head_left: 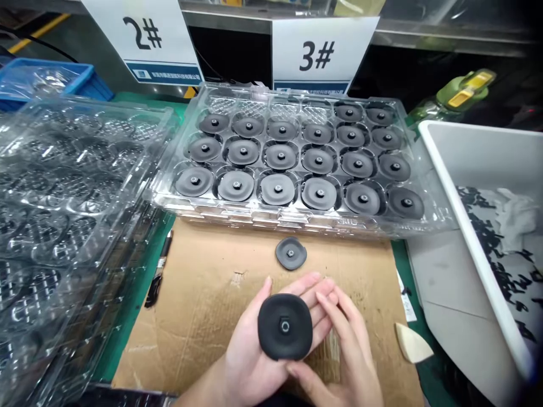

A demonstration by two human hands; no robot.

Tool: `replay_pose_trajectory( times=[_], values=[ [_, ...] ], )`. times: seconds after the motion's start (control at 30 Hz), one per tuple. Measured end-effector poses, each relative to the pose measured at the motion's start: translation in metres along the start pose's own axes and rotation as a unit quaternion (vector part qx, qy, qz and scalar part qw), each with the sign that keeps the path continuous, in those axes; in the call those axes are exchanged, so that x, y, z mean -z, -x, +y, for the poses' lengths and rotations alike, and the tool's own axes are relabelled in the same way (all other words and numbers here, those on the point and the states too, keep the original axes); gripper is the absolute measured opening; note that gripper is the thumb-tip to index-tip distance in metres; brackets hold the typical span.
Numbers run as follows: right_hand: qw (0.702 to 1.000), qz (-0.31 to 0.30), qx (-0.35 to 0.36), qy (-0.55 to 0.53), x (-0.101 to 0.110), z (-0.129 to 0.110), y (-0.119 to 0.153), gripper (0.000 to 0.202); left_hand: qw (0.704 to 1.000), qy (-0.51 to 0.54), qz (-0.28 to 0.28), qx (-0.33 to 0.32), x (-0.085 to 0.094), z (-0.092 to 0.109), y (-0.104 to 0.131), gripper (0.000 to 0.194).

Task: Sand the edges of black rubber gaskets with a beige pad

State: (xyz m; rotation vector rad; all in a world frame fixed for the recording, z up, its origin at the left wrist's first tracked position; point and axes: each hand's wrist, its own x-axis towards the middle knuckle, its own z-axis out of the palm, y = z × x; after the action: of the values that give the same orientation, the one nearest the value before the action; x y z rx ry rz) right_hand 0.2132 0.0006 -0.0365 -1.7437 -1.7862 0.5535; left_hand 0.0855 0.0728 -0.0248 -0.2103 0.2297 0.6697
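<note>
A black rounded-square plastic disc [278, 346] with a small raised hub in its middle lies face up on the palm of my left hand [250, 345]. That hand's thumb rests along the disc's left side, and its fingers stretch out beneath and past it. My right hand [350, 350] is just right of the disc, its fingertips against the left fingers and its thumb by the disc's lower edge. Its thumb and fingers are apart. A similar disc [297, 261] lies on the cardboard [203, 305] beyond my hands. Behind it, a clear tray [169, 195] holds rows of such discs.
Stacked clear trays [139, 130] stand on the left, with a blue bin [91, 79] behind. A white bin [441, 164] holding small black pieces is on the right, near a cream wedge [411, 343]. A black cord [153, 289] lies at the cardboard's left edge.
</note>
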Motion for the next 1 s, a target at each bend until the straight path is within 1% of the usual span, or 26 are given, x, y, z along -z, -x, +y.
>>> replay_pose_trajectory(
  times=[0.13,0.27,0.47,0.67,0.87,1.0],
  values=[
    [1.000,0.013,-0.001,0.008,0.001,-0.003,-0.003,0.063,1.000,-0.002,0.015,-0.005,-0.003,-0.003,0.000,0.060],
    [0.998,0.040,0.031,0.038,0.004,-0.005,-0.003,0.063,1.000,-0.006,0.028,-0.007,-0.007,-0.006,0.002,0.059],
    [0.995,0.074,0.050,0.052,0.010,-0.011,0.002,0.059,1.000,-0.017,0.007,-0.012,-0.012,-0.011,0.008,0.062],
    [0.993,0.081,0.077,0.047,0.010,-0.025,0.011,0.061,0.999,-0.035,-0.016,-0.036,-0.015,-0.016,0.029,0.062],
    [0.993,0.094,0.064,0.028,0.008,-0.044,0.024,0.059,0.996,-0.059,-0.039,-0.055,-0.019,-0.024,0.052,0.062],
    [0.991,0.096,0.084,0.029,0.008,-0.052,0.034,0.061,0.994,-0.073,-0.052,-0.067,-0.020,-0.030,0.066,0.063]
  ],
)
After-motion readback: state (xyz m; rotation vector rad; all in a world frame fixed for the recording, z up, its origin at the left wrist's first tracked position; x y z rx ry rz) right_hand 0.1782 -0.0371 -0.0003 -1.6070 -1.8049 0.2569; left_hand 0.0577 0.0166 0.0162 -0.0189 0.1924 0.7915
